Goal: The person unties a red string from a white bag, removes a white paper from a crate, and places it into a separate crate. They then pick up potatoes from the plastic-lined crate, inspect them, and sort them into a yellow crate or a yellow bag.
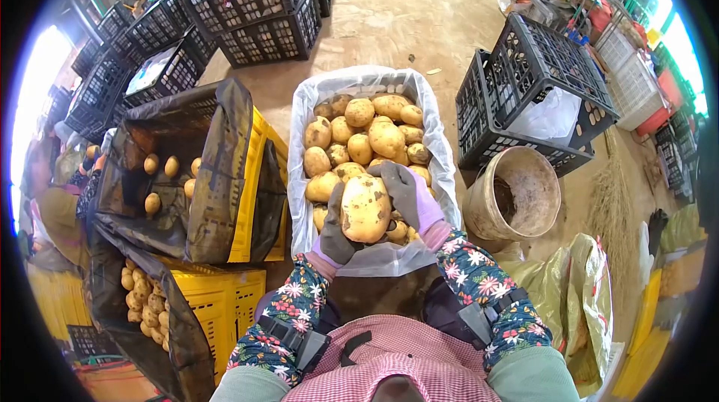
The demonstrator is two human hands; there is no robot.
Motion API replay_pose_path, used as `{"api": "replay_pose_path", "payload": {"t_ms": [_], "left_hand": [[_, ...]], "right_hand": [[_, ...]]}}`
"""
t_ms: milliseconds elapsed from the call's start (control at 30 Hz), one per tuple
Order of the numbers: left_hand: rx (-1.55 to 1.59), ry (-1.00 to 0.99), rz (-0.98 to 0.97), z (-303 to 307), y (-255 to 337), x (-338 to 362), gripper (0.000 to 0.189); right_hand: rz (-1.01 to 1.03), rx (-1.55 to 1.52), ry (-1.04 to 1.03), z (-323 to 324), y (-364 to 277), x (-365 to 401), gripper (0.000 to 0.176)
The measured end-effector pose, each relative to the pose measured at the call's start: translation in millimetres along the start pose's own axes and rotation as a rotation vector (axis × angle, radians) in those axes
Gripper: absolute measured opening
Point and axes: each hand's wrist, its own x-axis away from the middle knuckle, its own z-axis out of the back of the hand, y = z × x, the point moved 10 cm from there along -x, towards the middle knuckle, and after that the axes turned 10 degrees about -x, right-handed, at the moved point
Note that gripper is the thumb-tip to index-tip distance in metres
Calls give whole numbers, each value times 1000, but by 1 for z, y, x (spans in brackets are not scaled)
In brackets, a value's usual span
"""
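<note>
One potato (365,209) is held in two hands, above the near half of the lined crate (389,260); whether the heap beneath is touched cannot be told. Its long axis is run from 12 to 6 o'clock. A blunt oval is formed, with pale yellow skin roughened by brown patches. It is grasped by the fingers of the left hand (335,236) from 8 o'clock and by those of the right hand (404,194) from 2 o'clock. Both are covered in grey gloves with lilac cuffs (428,215).

The lined crate is draped in thin, wrinkled, translucent plastic and is filled with twenty or so smooth, rounded potatoes (383,140).

From the held potato, two yellow crates are seen: the upper crate (249,188) at 9 o'clock, lined in dark, creased sheeting, with five potatoes lying well apart inside; the lower crate (225,301) at 8 o'clock, where over a dozen are piled. One round, stained bucket (483,215) is stood at 3 o'clock. At 2 o'clock, at least two slotted black crates (539,50) are set together.
</note>
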Motion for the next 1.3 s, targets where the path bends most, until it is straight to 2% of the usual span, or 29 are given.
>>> {"api": "replay_pose_path", "payload": {"t_ms": [67, 100, 200, 233, 300, 333, 367, 400, 433, 533, 567, 633, 700, 733, 800, 833, 867, 900, 967, 1000, 1067, 1100, 1167, 1200, 1233, 1300], "left_hand": [[491, 117, 293, 15, -27, 0, 64], [388, 262, 300, 20, -28, -1, 63], [430, 362, 344, 27, -39, 6, 64], [431, 364, 347, 28, -41, 7, 64], [571, 173, 369, 15, -44, 3, 62], [639, 76, 378, 9, -44, 2, 61], [521, 185, 400, 23, -50, 3, 64], [523, 185, 397, 24, -51, 3, 64], [474, 207, 342, 30, -47, 1, 65], [378, 255, 229, 35, -37, -1, 68], [-134, 187, 180, 32, -27, 0, 66], [-646, 102, 126, 21, -19, -3, 65], [567, 293, 340, 20, -47, 0, 69], [566, 298, 340, 17, -47, 2, 69], [516, 338, 340, 16, -45, 0, 69], [390, 325, 321, 17, -37, 0, 68], [393, 325, 317, 16, -33, 0, 68], [86, 201, 60, 10, -2, -6, 71], [-386, 217, 38, 32, -16, 0, 79], [-616, 235, 30, 41, -21, 3, 85], [-766, 281, -22, 47, -21, 9, 85], [-768, 284, -22, 47, -19, 11, 85], [-1073, 270, -89, 42, -8, 10, 80], [-1174, 266, -113, 42, -5, 9, 79], [-730, 318, 26, 65, -23, 8, 91], [-489, 376, 72, 74, -33, 9, 94]], "right_hand": [[283, -217, -158, -11, -15, 1, 46], [239, -133, -170, -20, -25, 9, 46], [218, 123, -131, -23, -36, 18, 45], [215, 121, -131, -21, -34, 15, 45], [0, 28, -57, -9, -8, 1, 42], [0, 27, -61, -9, -4, 0, 42], [34, -107, -85, -12, -8, 0, 43], [70, -238, -107, -14, -14, 2, 44], [164, -217, -122, -17, -26, 8, 45], [99, -10, -119, -22, -22, 10, 47], [59, -67, -121, -22, -26, 12, 44], [22, -79, -89, -19, -13, 8, 42], [-102, -107, -8, -13, -7, 9, 40], [-105, -109, -11, -13, -2, 8, 40], [26, -138, -55, -13, -14, 5, 41], [-7, -304, -116, -17, -13, 8, 42], [-7, -299, -118, -22, -16, 13, 42], [62, -318, -140, -29, -23, 18, 42], [168, -188, -226, -34, -17, 14, 51], [166, -187, -231, -30, -18, 12, 51], [84, 59, -286, -32, -10, 9, 61], [85, 57, -290, -33, -9, 8, 61], [-18, -228, -321, -37, -2, 7, 64], [-18, -228, -322, -40, -1, 9, 64], [59, -202, -308, -42, -8, 13, 61], [141, -161, -291, -42, -13, 15, 59]]}}
